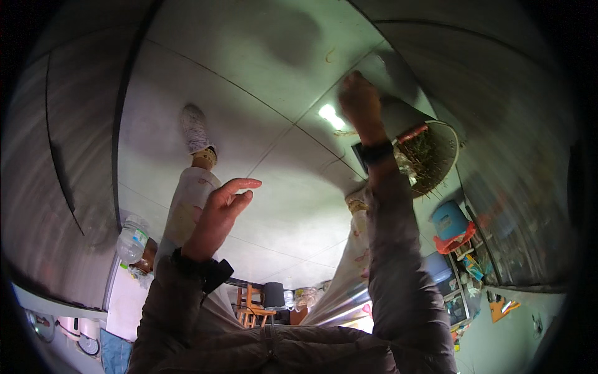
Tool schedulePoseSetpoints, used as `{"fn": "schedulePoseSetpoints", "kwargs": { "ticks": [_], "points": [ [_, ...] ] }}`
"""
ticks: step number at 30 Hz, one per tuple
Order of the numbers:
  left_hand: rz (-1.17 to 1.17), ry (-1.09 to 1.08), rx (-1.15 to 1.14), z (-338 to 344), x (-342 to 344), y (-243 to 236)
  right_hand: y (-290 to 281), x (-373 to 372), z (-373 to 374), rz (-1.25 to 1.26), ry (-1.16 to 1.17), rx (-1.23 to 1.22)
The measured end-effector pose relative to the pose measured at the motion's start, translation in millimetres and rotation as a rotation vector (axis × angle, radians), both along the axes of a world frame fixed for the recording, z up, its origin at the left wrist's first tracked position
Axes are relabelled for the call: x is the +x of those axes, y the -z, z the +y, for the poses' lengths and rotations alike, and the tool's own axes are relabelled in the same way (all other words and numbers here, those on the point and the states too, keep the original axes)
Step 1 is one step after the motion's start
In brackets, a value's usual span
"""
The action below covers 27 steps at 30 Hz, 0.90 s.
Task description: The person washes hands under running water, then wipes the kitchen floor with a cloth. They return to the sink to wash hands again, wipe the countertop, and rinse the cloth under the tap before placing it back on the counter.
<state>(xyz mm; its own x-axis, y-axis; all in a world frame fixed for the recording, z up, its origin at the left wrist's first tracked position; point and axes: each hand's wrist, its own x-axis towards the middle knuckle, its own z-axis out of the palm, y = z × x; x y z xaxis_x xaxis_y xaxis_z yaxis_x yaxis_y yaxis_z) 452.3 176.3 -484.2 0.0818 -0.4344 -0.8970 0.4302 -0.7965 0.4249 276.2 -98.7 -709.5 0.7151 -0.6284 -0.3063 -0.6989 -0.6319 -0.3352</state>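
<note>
Pale floor tiles fill the centre of the frame, between darker upright panels at the left and right edges. Two dark sleeves enter from the lower edge. Hand positions are as follows.

Left hand: left of centre, above the floor. Fingers are bent, thumb and index fingertip are apart, and nothing is visible in the grasp.

Right hand: upper right of centre, forearm extended toward the top of the frame. Fingers appear folded, but motion blur covers them; whether they enclose anything cannot be told. Both hands are well apart from each other.

Key relation: the bin lies to the lower right of the right hand, just beside the right wrist. Contact with the forearm cannot be determined. The right hand is clearly the nearer; the left is well apart, across the frame. The bin mouth shows as an oval, slightly longer from top to bottom of the frame. Dry plant stalks fill it, with pale wrapping at its left side.

Farther out, toward the top of the frame, a thin curved strand lies on the tiles.
</note>
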Motion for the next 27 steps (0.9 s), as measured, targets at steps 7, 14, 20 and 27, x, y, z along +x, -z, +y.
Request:
{"fn": "schedulePoseSetpoints", "kwargs": {
  "ticks": [7, 14, 20, 27],
  "points": [
    [-0.064, -0.006, 0.07, -4, 47, -15, 122, 83, -57, 0.578, -0.18, -0.111],
    [0.02, -0.101, 0.148, -1, 74, -18, 189, 88, -72, 0.69, -0.32, -0.124],
    [0.012, -0.085, 0.08, -11, 67, -21, 175, 72, -9, 0.849, -0.317, 0.0],
    [-0.023, -0.046, 0.044, -9, 33, -14, 105, 32, 86, 0.444, -0.397, 0.4]
  ]
}}
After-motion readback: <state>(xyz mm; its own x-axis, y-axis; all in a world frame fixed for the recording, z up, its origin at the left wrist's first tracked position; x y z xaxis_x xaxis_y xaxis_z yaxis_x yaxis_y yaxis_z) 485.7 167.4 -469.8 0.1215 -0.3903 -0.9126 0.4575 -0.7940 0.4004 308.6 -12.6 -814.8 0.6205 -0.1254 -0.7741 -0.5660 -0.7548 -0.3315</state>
